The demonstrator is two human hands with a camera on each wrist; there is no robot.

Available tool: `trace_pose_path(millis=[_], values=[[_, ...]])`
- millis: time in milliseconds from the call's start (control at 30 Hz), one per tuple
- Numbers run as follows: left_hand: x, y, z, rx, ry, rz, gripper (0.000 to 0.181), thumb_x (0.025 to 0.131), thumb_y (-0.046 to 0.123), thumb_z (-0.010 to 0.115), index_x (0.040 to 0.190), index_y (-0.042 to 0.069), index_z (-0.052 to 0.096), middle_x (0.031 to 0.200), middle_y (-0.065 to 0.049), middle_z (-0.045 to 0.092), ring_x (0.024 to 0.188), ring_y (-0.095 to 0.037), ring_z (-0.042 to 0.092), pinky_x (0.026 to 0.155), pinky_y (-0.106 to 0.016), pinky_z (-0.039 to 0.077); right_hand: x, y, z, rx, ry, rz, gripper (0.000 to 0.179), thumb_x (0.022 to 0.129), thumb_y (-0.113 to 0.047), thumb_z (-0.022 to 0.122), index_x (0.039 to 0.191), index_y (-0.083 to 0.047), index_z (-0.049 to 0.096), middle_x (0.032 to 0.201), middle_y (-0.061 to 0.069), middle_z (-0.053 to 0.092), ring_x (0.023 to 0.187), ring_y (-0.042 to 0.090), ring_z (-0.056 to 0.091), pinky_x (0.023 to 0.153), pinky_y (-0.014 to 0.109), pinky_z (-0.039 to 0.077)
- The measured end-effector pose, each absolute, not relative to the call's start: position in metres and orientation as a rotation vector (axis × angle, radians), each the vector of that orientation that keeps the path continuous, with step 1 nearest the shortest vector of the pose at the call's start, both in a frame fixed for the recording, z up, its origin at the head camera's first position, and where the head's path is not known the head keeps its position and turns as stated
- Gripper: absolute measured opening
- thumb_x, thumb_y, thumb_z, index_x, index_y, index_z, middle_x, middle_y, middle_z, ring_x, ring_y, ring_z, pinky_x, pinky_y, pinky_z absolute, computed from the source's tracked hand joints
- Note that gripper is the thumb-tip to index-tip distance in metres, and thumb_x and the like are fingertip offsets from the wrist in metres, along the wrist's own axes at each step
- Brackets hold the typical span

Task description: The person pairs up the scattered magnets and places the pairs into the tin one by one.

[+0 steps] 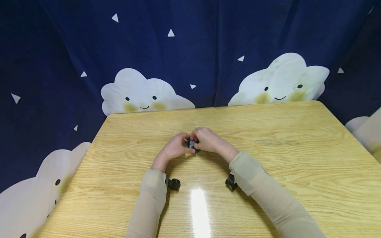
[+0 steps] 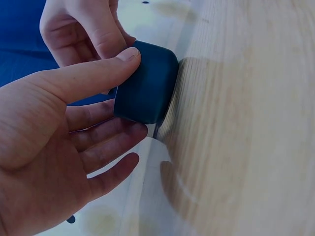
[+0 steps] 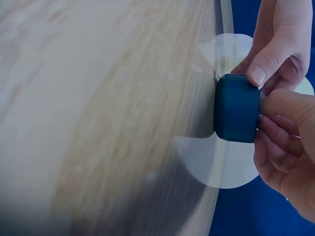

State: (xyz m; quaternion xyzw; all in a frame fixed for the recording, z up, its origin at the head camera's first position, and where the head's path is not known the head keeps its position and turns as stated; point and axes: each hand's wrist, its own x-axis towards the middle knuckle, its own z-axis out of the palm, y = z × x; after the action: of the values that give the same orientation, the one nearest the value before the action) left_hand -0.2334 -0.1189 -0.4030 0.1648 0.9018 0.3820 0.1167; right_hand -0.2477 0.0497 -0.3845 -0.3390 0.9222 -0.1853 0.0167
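Note:
A small, squat, dark teal round object [image 1: 189, 145] with rounded lower edges stands on the wooden table between both hands. Its smooth side [image 2: 147, 83] fills the middle of the left wrist view. My left hand [image 1: 175, 145] holds it around the side, thumb near the upper rim and fingers opposite. From the right, my right hand [image 1: 208, 138] reaches over the top. Its thumb and fingers pinch at a grey round piece [image 1: 191, 143] there. In the right wrist view, the right fingers [image 3: 280, 103] cover most of that upper face, so its shape stays unclear.
The wooden table [image 1: 285, 172] extends around the hands, with a bright reflection near its front. A dark blue curtain [image 1: 196, 49] with white clouds hangs behind the far edge. Black wrist devices [image 1: 173, 184] sit beneath both forearms.

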Motion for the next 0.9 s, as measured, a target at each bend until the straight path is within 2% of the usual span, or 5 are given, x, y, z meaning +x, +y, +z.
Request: trace_pose_path(millis=[400, 900], values=[[-0.2333, -0.1191, -0.4031, 0.468, 2.636, 1.117, 0.050, 0.074, 0.025, 0.075, 0.119, 0.011, 0.056, 0.112, -0.003, 0.056, 0.087, -0.016, 0.056, 0.073, -0.029, 0.046, -0.2479, 0.0471, -0.3841, -1.064, 2.845, -0.528, 0.015, 0.075, -0.009, 0.068, 0.089, -0.008, 0.063, 0.083, 0.001, 0.056, 0.072, 0.014, 0.052, 0.065, 0.025, 0.044], [-0.2341, -0.1186, -0.4046, 0.483, 2.647, 1.109, 0.050, 0.075, 0.023, 0.075, 0.119, 0.010, 0.056, 0.111, -0.004, 0.057, 0.084, -0.015, 0.055, 0.069, -0.027, 0.045, -0.2485, 0.0455, -0.3808, -1.087, 2.793, -0.461, 0.013, 0.079, -0.010, 0.068, 0.091, -0.006, 0.066, 0.085, 0.003, 0.060, 0.076, 0.013, 0.053, 0.068, 0.026, 0.045]])
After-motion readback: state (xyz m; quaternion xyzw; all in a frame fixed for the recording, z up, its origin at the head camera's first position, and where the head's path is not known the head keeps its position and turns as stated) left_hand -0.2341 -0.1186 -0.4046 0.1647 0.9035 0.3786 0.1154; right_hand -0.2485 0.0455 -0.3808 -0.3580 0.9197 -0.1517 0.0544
